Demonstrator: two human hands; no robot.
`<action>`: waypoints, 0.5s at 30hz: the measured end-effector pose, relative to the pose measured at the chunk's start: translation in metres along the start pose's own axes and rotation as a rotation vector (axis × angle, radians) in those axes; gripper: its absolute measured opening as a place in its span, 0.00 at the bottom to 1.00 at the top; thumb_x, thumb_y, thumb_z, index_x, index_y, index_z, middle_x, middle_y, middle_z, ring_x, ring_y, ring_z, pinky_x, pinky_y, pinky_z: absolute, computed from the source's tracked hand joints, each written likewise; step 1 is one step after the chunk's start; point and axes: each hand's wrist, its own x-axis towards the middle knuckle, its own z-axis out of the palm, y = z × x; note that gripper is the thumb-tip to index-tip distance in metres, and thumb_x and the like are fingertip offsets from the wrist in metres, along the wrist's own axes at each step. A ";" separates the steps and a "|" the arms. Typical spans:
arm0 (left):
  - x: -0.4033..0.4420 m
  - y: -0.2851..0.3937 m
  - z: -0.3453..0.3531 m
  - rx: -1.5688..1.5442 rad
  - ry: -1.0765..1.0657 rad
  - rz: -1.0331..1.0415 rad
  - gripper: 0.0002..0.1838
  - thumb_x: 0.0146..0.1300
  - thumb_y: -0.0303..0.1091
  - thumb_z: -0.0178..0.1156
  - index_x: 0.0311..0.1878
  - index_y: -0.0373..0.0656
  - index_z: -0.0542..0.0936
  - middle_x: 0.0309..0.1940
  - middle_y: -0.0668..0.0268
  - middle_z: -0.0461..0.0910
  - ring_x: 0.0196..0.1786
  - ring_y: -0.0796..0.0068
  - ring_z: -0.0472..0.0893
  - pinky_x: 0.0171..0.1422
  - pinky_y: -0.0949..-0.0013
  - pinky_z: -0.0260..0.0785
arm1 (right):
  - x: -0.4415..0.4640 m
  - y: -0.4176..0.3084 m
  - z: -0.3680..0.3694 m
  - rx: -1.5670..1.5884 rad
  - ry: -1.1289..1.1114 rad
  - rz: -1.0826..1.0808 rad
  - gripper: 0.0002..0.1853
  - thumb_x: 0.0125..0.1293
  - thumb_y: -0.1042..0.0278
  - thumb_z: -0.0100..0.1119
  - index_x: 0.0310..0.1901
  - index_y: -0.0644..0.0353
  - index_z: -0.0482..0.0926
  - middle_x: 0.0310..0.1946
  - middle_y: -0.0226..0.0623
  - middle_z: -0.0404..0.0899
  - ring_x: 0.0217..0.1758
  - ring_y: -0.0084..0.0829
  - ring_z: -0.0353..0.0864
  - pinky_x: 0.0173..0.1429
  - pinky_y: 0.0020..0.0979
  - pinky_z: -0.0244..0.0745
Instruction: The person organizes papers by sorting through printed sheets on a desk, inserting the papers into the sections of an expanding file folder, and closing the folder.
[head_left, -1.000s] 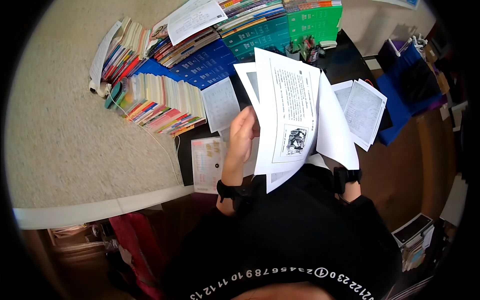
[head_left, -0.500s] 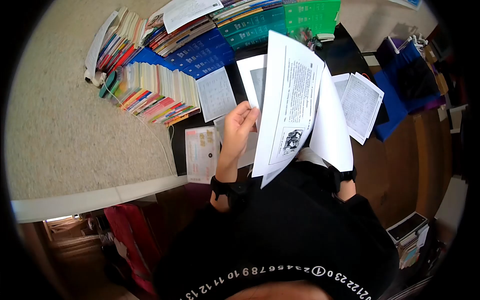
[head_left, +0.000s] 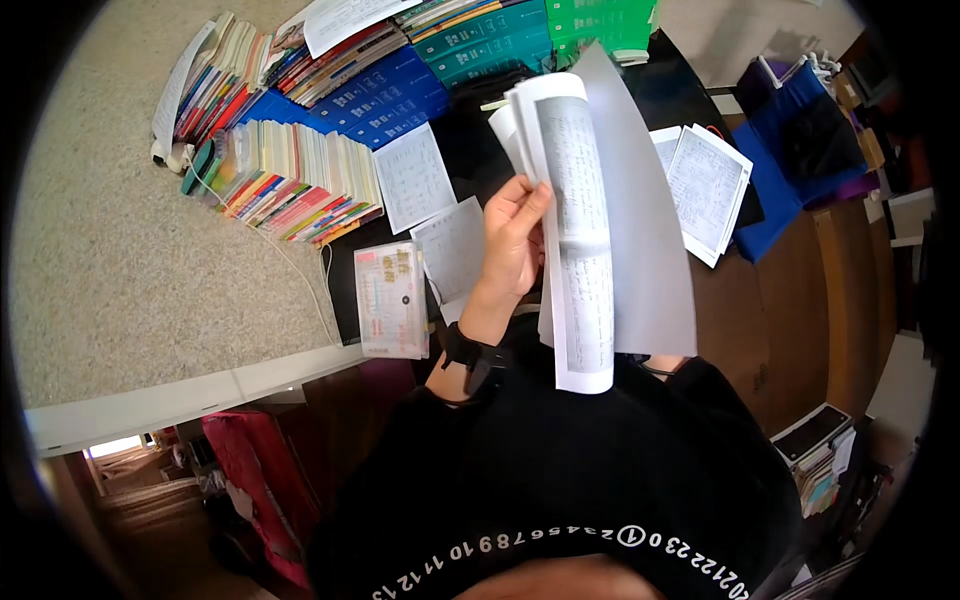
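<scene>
A bundle of printed sheets (head_left: 583, 230) is held up in front of my chest, its pages curled over and showing a grey panel of handwriting. My left hand (head_left: 515, 230) pinches the left edge of the bundle between thumb and fingers. A large pale sheet (head_left: 645, 230) fans out on the right side and hides my right hand; only a bit of that wrist shows below it. Loose written pages (head_left: 414, 178) lie on the black desk left of my left hand, near a clear plastic case (head_left: 391, 300).
Rows of books (head_left: 310, 175) and blue binders (head_left: 385, 97) stand at the back left, with green binders (head_left: 600, 22) farther right. More written sheets (head_left: 706, 190) lie at the desk's right side. A blue fabric bin (head_left: 775, 190) stands beyond them.
The page with a printed picture has given way to a curled page of handwriting. My left hand has moved right and slightly up with the bundle. My right hand stays hidden.
</scene>
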 end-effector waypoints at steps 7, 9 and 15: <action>-0.011 0.004 0.017 -0.065 0.072 -0.012 0.12 0.67 0.44 0.52 0.41 0.44 0.73 0.34 0.69 0.77 0.38 0.79 0.77 0.41 0.73 0.72 | -0.007 0.006 -0.005 -0.038 0.009 0.007 0.24 0.64 0.56 0.49 0.55 0.66 0.70 0.50 0.53 0.74 0.53 0.46 0.75 0.56 0.38 0.69; -0.004 -0.008 0.017 -0.007 -0.027 -0.023 0.11 0.67 0.42 0.53 0.36 0.45 0.74 0.29 0.73 0.76 0.34 0.83 0.75 0.37 0.76 0.68 | -0.007 0.009 -0.005 -0.052 0.017 0.006 0.24 0.63 0.56 0.49 0.55 0.66 0.70 0.50 0.53 0.75 0.53 0.46 0.75 0.56 0.38 0.69; 0.001 -0.003 -0.016 0.263 0.078 0.116 0.07 0.65 0.35 0.56 0.35 0.43 0.77 0.30 0.74 0.78 0.32 0.88 0.74 0.38 0.82 0.65 | -0.011 0.013 -0.009 -0.097 0.044 0.006 0.25 0.63 0.56 0.49 0.55 0.66 0.70 0.50 0.54 0.75 0.52 0.46 0.75 0.55 0.39 0.69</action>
